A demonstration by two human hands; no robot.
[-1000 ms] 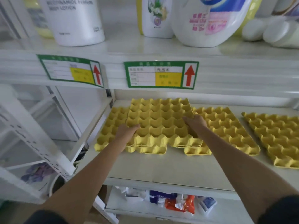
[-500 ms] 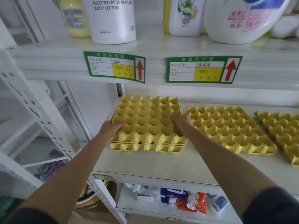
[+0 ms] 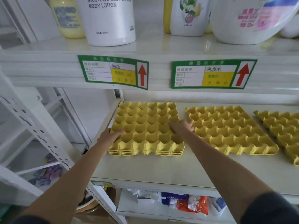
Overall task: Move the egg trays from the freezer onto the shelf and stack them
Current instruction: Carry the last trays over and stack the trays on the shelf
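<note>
A stack of yellow egg trays [image 3: 146, 130] sits at the left end of the white shelf [image 3: 161, 172], its edges lined up. My left hand [image 3: 110, 135] holds the stack's left edge, thumb lying on top of the top tray and fingers hidden down the side. My right hand [image 3: 182, 127] holds the right edge the same way, thumb over the cups. A second yellow egg tray [image 3: 229, 131] lies flat just to the right, close to my right hand. A third tray [image 3: 281, 131] lies further right, cut off by the frame.
The upper shelf [image 3: 161, 50] hangs low overhead with lotion and detergent bottles [image 3: 111, 21] and two green price labels [image 3: 113, 71]. A perforated white upright [image 3: 40, 131] stands at the left. Packets [image 3: 191, 204] fill the lower shelf.
The tray in my hands moved left off the other trays and came down squarely on the left stack. My view shifted left and closer.
</note>
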